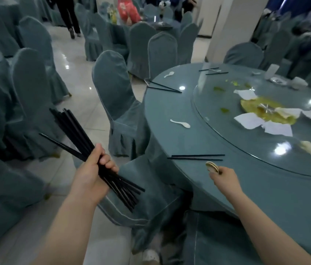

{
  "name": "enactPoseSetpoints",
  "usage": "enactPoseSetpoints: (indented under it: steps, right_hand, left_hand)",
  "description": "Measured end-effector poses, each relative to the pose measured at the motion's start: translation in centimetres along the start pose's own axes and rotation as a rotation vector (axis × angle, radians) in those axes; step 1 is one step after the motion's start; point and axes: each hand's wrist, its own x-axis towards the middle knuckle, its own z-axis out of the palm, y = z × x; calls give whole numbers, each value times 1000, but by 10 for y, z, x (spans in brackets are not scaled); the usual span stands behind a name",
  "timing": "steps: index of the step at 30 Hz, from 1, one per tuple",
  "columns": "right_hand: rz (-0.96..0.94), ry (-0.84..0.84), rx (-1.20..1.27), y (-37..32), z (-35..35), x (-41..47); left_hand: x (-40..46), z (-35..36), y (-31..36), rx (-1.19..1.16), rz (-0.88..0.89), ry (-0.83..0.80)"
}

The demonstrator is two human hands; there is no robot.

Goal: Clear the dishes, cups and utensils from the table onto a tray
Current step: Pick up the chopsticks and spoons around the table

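Note:
My left hand grips a bundle of several black chopsticks out over the floor, left of the table. My right hand holds a small stack of white spoons over the table's near edge, just below a pair of black chopsticks lying on the round teal table. A white spoon lies farther up the rim. Another chopstick pair and a white spoon rest at the far left edge. More chopsticks lie at the back.
A glass turntable carries food spills and crumpled paper napkins. A cup and small dishes stand at the far rim. Covered chairs ring the table closely. Tiled floor runs to the left, where a person walks in the distance.

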Motion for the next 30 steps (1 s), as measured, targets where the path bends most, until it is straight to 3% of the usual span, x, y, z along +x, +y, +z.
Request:
enactPoseSetpoints:
  steps: [9, 18, 24, 30]
  right_hand:
    - [-46, -85, -521, 14, 21, 151]
    - [-88, -213, -701, 47, 27, 177]
    - [-34, -241, -756, 36, 29, 169]
    - [-57, -212, -476, -19, 50, 128]
  left_hand:
    - [97, 33, -28, 18, -60, 87]
    - [135, 34, -48, 33, -135, 155]
    - [134, 38, -56, 47, -187, 151]
    - [126, 37, -43, 26, -179, 141]
